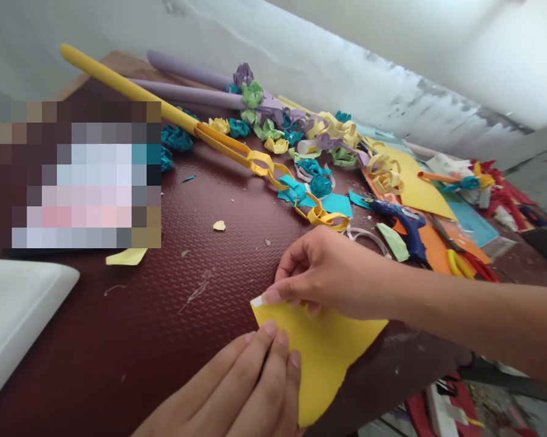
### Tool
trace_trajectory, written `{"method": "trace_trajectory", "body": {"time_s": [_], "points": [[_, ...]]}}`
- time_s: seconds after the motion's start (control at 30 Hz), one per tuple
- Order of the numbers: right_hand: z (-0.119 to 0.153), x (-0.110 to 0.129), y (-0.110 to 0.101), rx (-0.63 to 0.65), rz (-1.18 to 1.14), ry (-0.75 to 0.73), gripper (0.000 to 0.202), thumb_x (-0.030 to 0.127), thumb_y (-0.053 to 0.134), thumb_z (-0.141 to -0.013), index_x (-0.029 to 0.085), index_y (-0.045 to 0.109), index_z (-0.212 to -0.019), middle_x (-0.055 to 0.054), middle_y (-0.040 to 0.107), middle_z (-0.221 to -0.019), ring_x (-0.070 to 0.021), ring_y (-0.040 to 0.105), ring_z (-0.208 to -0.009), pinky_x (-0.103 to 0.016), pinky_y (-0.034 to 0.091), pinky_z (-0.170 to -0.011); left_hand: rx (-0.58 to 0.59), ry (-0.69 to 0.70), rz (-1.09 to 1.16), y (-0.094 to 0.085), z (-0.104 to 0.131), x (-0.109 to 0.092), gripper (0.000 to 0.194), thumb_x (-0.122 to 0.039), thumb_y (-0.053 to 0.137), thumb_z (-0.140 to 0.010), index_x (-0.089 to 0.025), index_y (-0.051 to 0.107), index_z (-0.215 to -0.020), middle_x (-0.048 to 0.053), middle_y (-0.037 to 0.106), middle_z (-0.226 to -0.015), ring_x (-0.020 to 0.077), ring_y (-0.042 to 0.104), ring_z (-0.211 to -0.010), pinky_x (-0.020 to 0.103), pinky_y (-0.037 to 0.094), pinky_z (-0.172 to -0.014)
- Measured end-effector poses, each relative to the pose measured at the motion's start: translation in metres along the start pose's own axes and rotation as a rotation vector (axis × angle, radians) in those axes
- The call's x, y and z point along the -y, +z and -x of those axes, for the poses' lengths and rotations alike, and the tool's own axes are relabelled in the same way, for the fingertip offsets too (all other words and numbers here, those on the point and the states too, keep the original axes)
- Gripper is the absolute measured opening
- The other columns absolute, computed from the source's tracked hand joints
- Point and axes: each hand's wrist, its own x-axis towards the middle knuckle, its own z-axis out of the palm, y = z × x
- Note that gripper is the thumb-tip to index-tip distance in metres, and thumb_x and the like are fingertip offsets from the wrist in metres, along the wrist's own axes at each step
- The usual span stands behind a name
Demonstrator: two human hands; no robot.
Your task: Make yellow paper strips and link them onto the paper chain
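Observation:
A yellow paper sheet (328, 358) with an uneven lower right edge lies near the front of the dark red table. My left hand (255, 382) rests flat on its left part, fingers stretched out side by side. At the sheet's upper left corner, my right hand (319, 273) pinches the top edge between thumb and fingers. A small white strip (257, 301) shows there beside the thumb. Just beyond my right hand lies a chain of yellow and teal paper loops (319, 212), joined to a rolled yellow paper tube (127, 88).
Behind are paper flowers (277, 145), purple tubes (191, 94), a blue glue gun (403, 224) and scissors (458, 258). A white object (22, 315) stands at the left, below a pixelated area. Yellow scraps (127, 257) lie on the table (164, 328).

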Motion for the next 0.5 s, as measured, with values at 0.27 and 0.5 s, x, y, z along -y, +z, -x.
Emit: {"method": "trace_trajectory", "body": {"time_s": [0.27,0.5], "points": [[0.002,0.000,0.001,-0.015,0.032,0.015,0.045,0.063,0.087,-0.071,0.020,0.075,-0.077,-0.002,0.072,-0.074,-0.0114,0.059,-0.056,-0.022,0.043,-0.046,0.014,0.010,0.022,0.001,0.004,0.003,0.023,-0.013,0.059,-0.097,-0.012,0.076,-0.113,0.002,0.081,-0.112,0.0185,0.072,-0.112,0.035,0.043,-0.123],[0.001,0.003,0.003,-0.089,0.229,-0.069,0.039,0.060,0.081,-0.079,0.021,0.077,-0.077,-0.001,0.071,-0.069,-0.0123,0.057,-0.058,-0.024,0.037,-0.048,-0.029,-0.081,0.001,0.004,0.011,-0.003,0.033,-0.024,0.067,-0.093,-0.005,0.075,-0.120,0.011,0.077,-0.121,0.0258,0.067,-0.121,0.039,0.043,-0.122]]}}
